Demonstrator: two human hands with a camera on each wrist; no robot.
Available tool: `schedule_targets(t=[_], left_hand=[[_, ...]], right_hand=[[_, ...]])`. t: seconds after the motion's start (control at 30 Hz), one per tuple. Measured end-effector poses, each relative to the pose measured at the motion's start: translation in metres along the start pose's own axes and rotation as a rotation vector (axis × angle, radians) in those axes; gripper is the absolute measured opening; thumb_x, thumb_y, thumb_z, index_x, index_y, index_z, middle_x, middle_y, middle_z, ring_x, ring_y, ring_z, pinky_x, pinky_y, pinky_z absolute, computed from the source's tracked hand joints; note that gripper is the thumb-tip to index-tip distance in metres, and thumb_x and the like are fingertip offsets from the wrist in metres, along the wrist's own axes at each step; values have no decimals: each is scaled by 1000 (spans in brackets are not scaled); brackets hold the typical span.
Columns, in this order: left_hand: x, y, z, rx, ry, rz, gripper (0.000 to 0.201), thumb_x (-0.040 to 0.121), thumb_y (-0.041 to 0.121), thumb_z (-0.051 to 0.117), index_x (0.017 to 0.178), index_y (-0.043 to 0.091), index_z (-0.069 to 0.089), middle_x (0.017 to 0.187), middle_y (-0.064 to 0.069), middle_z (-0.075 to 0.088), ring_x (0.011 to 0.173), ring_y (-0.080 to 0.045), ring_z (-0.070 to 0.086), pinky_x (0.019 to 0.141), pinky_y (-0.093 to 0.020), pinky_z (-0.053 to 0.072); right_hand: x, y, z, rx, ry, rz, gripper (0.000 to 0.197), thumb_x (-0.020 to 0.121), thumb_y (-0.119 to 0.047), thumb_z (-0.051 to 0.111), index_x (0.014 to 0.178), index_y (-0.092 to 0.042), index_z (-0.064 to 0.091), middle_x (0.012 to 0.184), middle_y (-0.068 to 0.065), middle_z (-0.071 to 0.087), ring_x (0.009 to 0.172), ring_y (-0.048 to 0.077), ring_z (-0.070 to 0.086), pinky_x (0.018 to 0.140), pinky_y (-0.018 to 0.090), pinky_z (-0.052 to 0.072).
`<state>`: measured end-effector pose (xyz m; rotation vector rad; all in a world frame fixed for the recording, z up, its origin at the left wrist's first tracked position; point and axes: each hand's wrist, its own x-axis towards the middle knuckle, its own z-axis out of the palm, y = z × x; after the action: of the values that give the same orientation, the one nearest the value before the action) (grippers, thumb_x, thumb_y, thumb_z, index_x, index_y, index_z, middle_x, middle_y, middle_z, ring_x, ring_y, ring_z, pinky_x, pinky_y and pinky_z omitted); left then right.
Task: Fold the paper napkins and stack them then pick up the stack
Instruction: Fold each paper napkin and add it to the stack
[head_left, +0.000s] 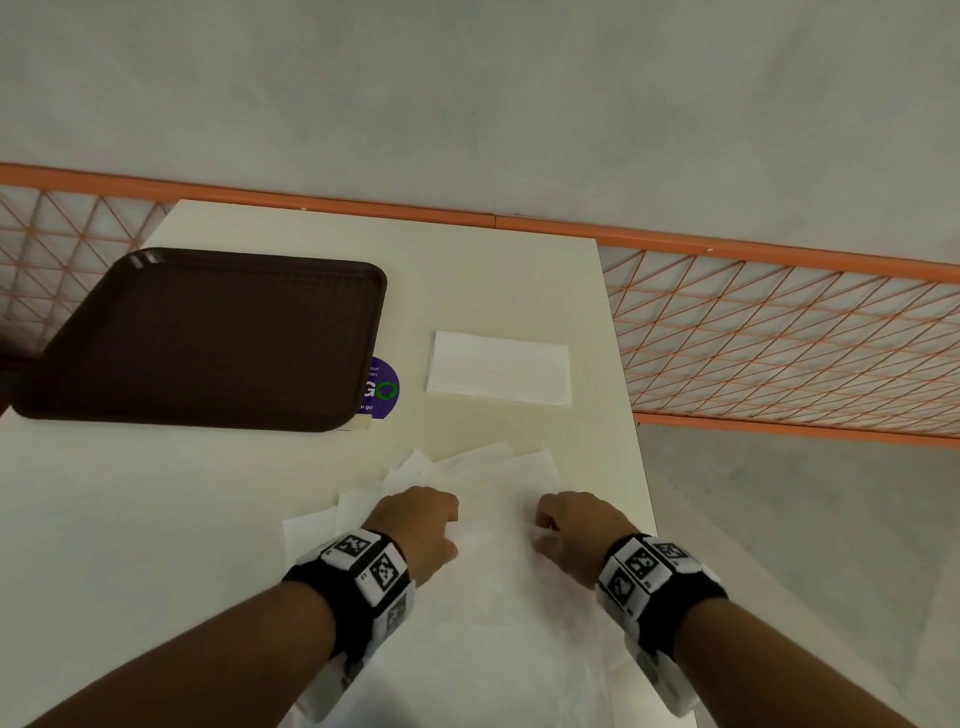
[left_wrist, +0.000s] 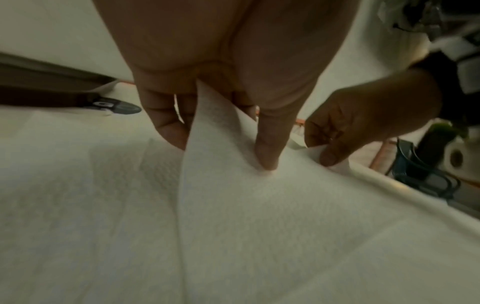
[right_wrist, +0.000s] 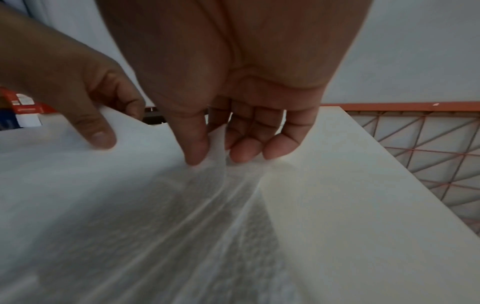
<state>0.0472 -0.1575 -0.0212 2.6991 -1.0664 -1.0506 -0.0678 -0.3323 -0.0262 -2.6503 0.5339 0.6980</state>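
A white unfolded napkin (head_left: 493, 582) lies on top of a loose pile of several napkins (head_left: 415, 467) at the near right of the table. My left hand (head_left: 421, 525) pinches its far edge between thumb and fingers (left_wrist: 267, 152), the sheet (left_wrist: 259, 205) lifted there. My right hand (head_left: 571, 530) pinches the same far edge (right_wrist: 215, 148) further right, thumb against fingertips (right_wrist: 197, 152). A folded napkin (head_left: 498, 375) lies flat further back on the table, apart from both hands.
A dark brown tray (head_left: 202, 338) sits at the table's back left, partly covering a purple round sticker (head_left: 383, 387). The cream table (head_left: 519, 280) ends close on the right. An orange mesh fence (head_left: 779, 332) runs behind and beside it.
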Motion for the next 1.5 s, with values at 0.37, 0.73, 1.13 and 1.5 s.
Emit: schedule_targets(t=[0.37, 0.73, 1.13, 1.5], left_hand=[[7, -38, -6, -920, -10, -84, 9, 86, 18, 69, 85, 9, 72, 85, -8, 75, 83, -24, 71, 83, -39, 57], [75, -23, -62, -971, 411, -165, 36, 93, 32, 58, 66, 8, 50, 61, -3, 41, 58, -19, 39, 62, -29, 34], [148, -21, -95, -487, 513, -182, 43, 94, 32, 55, 60, 12, 37, 59, -3, 43, 58, -22, 41, 56, -29, 32], [184, -29, -105, -338, 472, -278, 33, 94, 37, 51, 76, 10, 55, 79, -8, 61, 72, -27, 54, 60, -29, 35]], right_hand=[[1, 33, -14, 788, 161, 117, 12, 86, -23, 70, 76, -18, 64, 69, -2, 65, 60, 11, 58, 61, 27, 51], [54, 32, -45, 1343, 253, 307, 17, 88, -15, 68, 95, 0, 67, 94, 16, 72, 80, 28, 70, 71, 42, 60], [134, 52, -103, 771, 504, 341, 22, 84, -33, 70, 82, -12, 70, 78, 6, 69, 75, 25, 63, 72, 34, 54], [178, 57, -112, 568, 416, 436, 22, 84, -38, 70, 84, -17, 61, 83, 2, 60, 78, 21, 52, 68, 24, 38]])
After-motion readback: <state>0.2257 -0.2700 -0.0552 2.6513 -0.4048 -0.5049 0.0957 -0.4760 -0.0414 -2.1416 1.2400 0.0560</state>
